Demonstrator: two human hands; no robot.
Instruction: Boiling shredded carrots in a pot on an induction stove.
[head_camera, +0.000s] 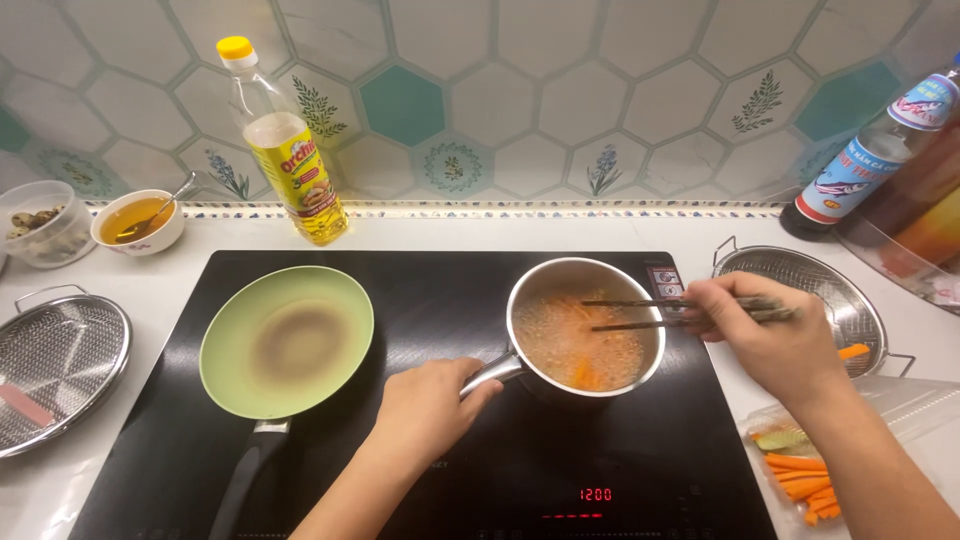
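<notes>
Clamped around the steel handle of the saucepan (585, 335), the left hand (428, 408) steadies it on the black cooktop (440, 300); the right hand (765, 330) pinches a pair of dark chopsticks (660, 312), fingers closed on them, their tips held level over the bubbling orange-flecked liquid inside the pan. The saucepan sits on the right half of the cooktop.

Nearest the viewer, at the cooktop's front edge, a red digital readout (595, 495) glows. Just off the cooktop's front right corner lies a clear plastic tray (800, 470) with orange carrot sticks and a few pale green slices. On the cooktop's left half rests an empty green frying pan (286, 340) with a browned centre and a black handle. Left of the cooktop sits a round steel mesh strainer (60, 365); right of it, a second steel colander (815, 290) holding a carrot piece.

Behind the cooktop's back left corner stands a clear bottle of yellow oil (285, 150) with a yellow cap and yellow label. Farther left are a small white bowl (140, 220) of amber liquid with a spoon, and a clear tub (45, 220) of speckled eggs. Behind the back right corner leans a dark sauce bottle (870, 150) with a blue, white and red label.
</notes>
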